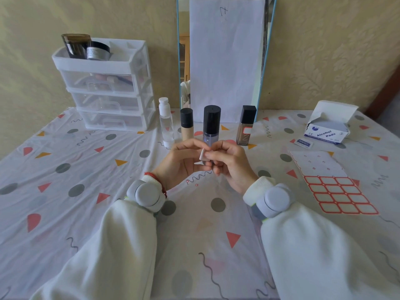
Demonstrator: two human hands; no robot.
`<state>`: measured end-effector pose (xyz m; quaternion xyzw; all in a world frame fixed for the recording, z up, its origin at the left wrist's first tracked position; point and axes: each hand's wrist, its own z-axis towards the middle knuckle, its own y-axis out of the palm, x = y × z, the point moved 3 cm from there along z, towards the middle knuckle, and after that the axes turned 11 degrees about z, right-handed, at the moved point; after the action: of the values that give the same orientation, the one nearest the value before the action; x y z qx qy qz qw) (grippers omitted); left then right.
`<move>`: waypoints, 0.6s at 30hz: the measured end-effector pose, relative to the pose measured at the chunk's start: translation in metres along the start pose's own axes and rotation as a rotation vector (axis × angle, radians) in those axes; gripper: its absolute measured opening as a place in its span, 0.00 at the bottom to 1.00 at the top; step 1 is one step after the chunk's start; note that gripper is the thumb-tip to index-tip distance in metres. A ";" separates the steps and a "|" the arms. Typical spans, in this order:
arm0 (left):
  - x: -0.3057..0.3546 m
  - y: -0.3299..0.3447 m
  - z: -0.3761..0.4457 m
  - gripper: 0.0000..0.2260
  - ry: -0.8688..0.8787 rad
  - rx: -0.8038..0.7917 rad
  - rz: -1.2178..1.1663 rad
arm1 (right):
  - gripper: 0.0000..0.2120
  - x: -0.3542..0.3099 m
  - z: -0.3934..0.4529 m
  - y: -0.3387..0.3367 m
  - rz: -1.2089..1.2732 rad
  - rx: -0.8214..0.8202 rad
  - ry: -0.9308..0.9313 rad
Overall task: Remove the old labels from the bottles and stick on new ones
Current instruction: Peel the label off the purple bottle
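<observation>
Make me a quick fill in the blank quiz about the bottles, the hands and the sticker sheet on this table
1. Both hands hold the bottle with the ____ cap.
2. The right hand pinches a small white ____ at the bottle.
3. The label sheet shows stickers with ____ borders.
4. The open box reads Alcohol ____.

Missing words: black; label; red; Pads

White three-drawer organiser [112, 96] back left, two dark jars [86, 47] on top; paper-covered mirror [226, 59] against wall.
</observation>
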<state>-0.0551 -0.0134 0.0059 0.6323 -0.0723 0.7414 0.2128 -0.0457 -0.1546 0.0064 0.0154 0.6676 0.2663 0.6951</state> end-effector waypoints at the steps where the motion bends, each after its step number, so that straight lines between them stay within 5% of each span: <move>1: 0.000 0.000 0.000 0.09 -0.005 -0.006 -0.007 | 0.03 0.000 0.000 0.000 0.001 0.000 0.004; 18: 0.005 -0.006 -0.001 0.07 0.035 0.198 0.186 | 0.05 0.003 -0.002 0.005 -0.100 -0.010 -0.064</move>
<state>-0.0544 -0.0058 0.0098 0.6279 -0.0533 0.7723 0.0807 -0.0491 -0.1497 0.0058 -0.0131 0.6435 0.2340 0.7287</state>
